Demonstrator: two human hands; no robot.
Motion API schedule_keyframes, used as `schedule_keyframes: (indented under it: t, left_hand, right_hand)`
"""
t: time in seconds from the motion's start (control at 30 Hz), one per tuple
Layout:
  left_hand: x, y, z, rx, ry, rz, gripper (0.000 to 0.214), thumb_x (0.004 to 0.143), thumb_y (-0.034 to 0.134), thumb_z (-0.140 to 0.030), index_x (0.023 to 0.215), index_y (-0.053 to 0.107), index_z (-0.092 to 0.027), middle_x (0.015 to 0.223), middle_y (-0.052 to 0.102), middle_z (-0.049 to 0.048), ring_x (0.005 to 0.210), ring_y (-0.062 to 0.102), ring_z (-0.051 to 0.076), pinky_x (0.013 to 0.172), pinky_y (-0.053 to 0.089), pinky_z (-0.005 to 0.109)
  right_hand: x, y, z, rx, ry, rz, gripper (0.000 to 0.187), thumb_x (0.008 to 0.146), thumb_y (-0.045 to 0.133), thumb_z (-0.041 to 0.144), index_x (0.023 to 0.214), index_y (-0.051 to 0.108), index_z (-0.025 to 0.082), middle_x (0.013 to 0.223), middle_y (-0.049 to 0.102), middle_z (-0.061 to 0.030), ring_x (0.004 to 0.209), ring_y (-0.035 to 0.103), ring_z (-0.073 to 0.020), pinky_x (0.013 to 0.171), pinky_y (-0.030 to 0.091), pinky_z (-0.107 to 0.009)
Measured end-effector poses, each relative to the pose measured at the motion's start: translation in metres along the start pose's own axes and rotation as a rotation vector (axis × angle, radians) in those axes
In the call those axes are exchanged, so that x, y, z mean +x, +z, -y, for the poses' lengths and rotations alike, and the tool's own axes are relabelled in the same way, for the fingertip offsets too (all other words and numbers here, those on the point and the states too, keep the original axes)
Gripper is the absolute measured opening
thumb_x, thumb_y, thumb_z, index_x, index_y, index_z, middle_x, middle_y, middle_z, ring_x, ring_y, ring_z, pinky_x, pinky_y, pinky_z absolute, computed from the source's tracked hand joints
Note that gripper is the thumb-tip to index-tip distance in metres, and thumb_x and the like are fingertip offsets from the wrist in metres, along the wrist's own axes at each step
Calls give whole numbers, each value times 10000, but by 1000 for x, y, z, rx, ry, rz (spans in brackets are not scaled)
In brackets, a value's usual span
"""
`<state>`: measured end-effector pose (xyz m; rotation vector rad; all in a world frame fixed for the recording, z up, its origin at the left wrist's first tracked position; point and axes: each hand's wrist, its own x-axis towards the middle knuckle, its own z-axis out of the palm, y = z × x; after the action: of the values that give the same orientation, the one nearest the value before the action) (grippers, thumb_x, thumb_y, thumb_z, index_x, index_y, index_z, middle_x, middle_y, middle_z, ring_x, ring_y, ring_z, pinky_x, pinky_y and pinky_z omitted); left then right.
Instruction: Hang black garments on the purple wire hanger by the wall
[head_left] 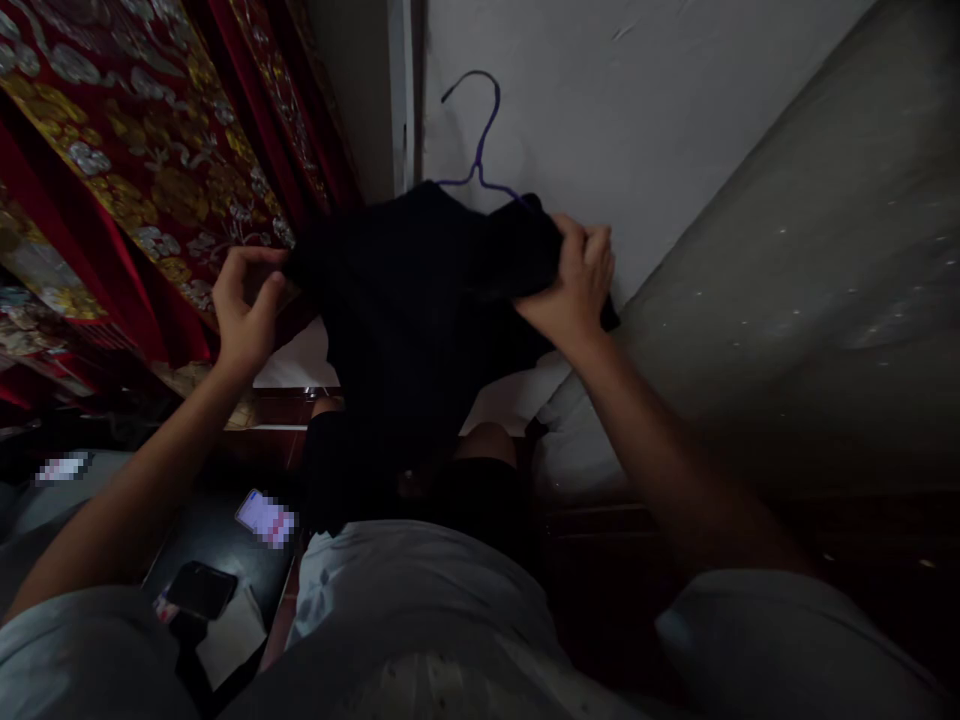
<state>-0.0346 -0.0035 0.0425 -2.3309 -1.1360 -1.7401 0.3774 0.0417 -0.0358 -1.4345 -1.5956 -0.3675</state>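
Observation:
A black short-sleeved shirt [405, 290] hangs in front of me on a thin purple wire hanger [480, 165], whose hook points up and to the left. My left hand [251, 305] pinches the tip of the sleeve on the left between thumb and fingers. On the other side, my right hand [574, 285] grips the shirt near the shoulder, its fingers wrapped over the dark cloth. The hanger's lower part is hidden inside the shirt. Dim light hides the folds of the fabric.
A red curtain with gold and silver patterns [150, 150] hangs at the left. Behind the shirt stands a pale wall [600, 90], with a large grey plastic-like covering [810, 290] at right. A dark surface at lower left bears a lit phone [266, 518], a dark device [201, 590] and white paper [231, 638].

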Motion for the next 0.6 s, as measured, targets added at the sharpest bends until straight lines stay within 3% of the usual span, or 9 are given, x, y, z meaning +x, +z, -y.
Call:
schedule_keyframes:
  t: [0.07, 0.13, 0.2, 0.3, 0.43, 0.6]
  left_hand:
    - [-10, 11, -17, 226, 205, 30, 246, 1065, 517, -412, 1123, 632, -202, 1100, 683, 65, 1031, 601, 213, 943, 518, 446]
    - [-22, 30, -38, 396, 335, 306, 257, 1065, 457, -315, 1204, 633, -189, 1058, 695, 75, 1013, 629, 227, 919, 508, 423]
    - [-36, 55, -54, 495, 311, 619, 394, 1038, 448, -251, 1413, 549, -193, 1087, 717, 77, 985, 675, 232, 867, 518, 380]
    - [-55, 90, -60, 631, 122, 887, 576, 1022, 455, -246, 1593, 376, -257, 1169, 735, 79, 953, 726, 241, 786, 529, 335]
    - [-73, 119, -41, 731, -78, 967, 420, 1034, 457, -277, 1428, 578, -196, 1154, 737, 128, 947, 741, 281, 782, 546, 355]
    - [-107, 131, -27, 525, -85, 904, 255, 1019, 539, -335, 1010, 734, -170, 1119, 685, 139, 1026, 686, 280, 856, 550, 362]
  right_hand:
    - [14, -10, 14, -18, -20, 35, 744, 856, 706, 389, 1497, 420, 142, 1335, 455, -214, 1278, 487, -394, 1072, 392, -602]
    - [20, -16, 28, -23, -64, 87, 714, 886, 686, 375, 1504, 420, 137, 1345, 449, -214, 1289, 475, -381, 1089, 378, -587]
    - [18, -17, 38, -21, -113, 133, 731, 882, 695, 362, 1518, 409, 144, 1354, 443, -205, 1304, 465, -385, 1100, 371, -591]
    - [3, -14, 41, -5, -147, 173, 834, 831, 739, 357, 1554, 365, 176, 1363, 439, -192, 1317, 458, -407, 1100, 377, -623]
    - [-13, -10, 31, 16, -122, 160, 911, 786, 763, 365, 1577, 339, 204, 1402, 438, -201, 1342, 443, -431, 1111, 364, -668]
    - [-31, -10, 36, 78, -106, 74, 854, 761, 756, 395, 1527, 420, 223, 1576, 333, -190, 1515, 223, -477, 1185, 217, -732]
